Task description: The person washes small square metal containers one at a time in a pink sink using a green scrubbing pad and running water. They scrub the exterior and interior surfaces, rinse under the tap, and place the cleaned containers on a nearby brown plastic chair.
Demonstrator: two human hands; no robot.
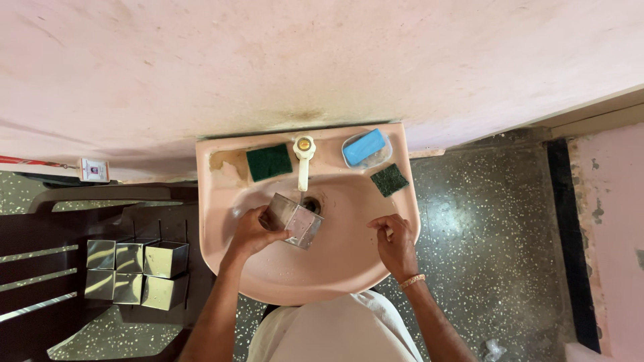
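My left hand grips a square shiny steel container and holds it tilted inside the pink wash basin, just below the white tap. My right hand rests on the basin's right side, fingers curled, with nothing visible in it. A bangle sits on that wrist.
On the basin's back ledge lie a green scrub pad, a blue soap bar in a clear dish and a second dark green pad. Several steel square containers stand on a dark plastic chair at left. Speckled floor lies to the right.
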